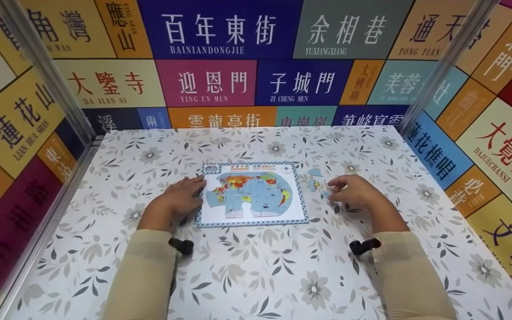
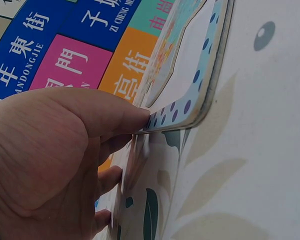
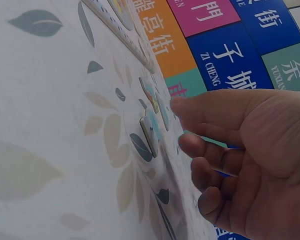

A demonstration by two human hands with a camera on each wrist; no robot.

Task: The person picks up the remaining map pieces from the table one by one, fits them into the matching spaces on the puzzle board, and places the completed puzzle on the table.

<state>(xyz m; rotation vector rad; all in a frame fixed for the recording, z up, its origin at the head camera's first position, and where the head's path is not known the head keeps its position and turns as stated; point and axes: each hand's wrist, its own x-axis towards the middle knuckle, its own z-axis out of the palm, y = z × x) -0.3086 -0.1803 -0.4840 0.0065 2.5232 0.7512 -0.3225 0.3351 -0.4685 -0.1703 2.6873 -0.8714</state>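
Observation:
A world map jigsaw puzzle [image 1: 260, 198] lies on the table, its blue map partly filled in on a white board with a dotted blue border [image 1: 256, 223]. At the board's left edge is my left hand [image 1: 179, 195]; in the left wrist view its thumb [image 2: 125, 112] touches the dotted corner. To the right of the board, my right hand [image 1: 354, 191] hovers beside several loose puzzle pieces [image 1: 314, 185]. Its fingers are loosely bent, with nothing between them. In the right wrist view, the fingertips are close over a light blue piece [image 3: 151, 132].
A white tablecloth [image 1: 256, 271] with grey flowers and leaves covers the table. Panels with Chinese lettering [image 1: 220, 29] rise behind and at both sides, with metal posts [image 1: 438, 66] at the back corners. Black wrist cameras [image 1: 184, 246] sit on both sleeves.

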